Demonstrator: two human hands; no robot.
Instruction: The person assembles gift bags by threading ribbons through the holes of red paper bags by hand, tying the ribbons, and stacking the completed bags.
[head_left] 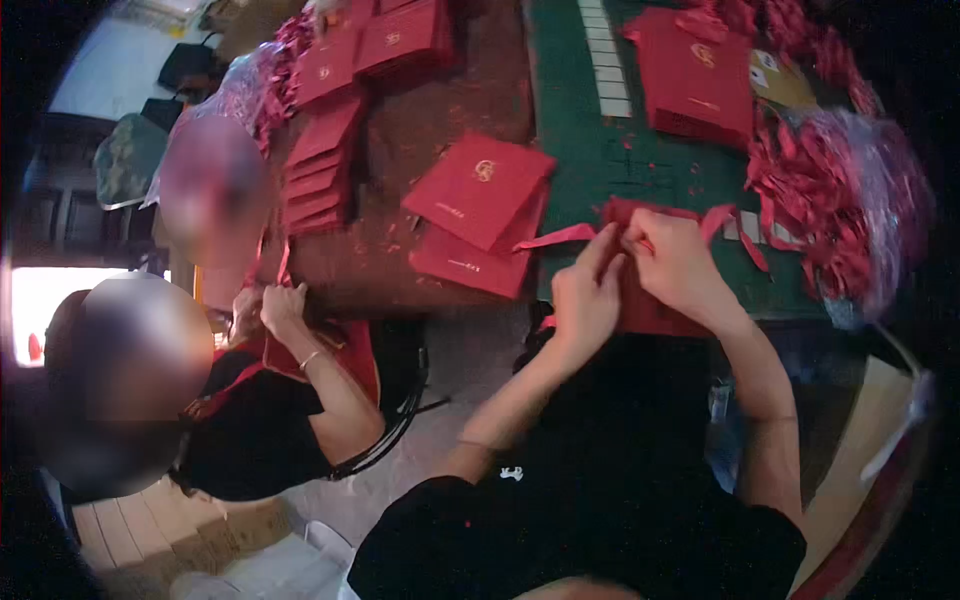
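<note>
At the green table's front edge, both my hands meet over a flat red piece (660, 310) that looks like a gift bag, partly hidden beneath them. My left hand (588, 300) has its fingers drawn together at the top of this piece, where a red ribbon (560, 237) trails out leftward. Curled in a pinch, my right hand (672, 262) touches the same spot, with another ribbon end (716, 220) behind its knuckles. What lies exactly between the fingertips is hidden. To the left of my hands, red bags with gold print (485, 185) overlap on the brown table.
A co-worker sits at left, hands (270, 305) pinching a ribbon. Stacked red bags (695, 85) lie at the back right, beside a plastic sack of red ribbons (825, 200). More red bags (320, 165) line the brown table (470, 95). White rectangles (603, 60) mark the green table (565, 160).
</note>
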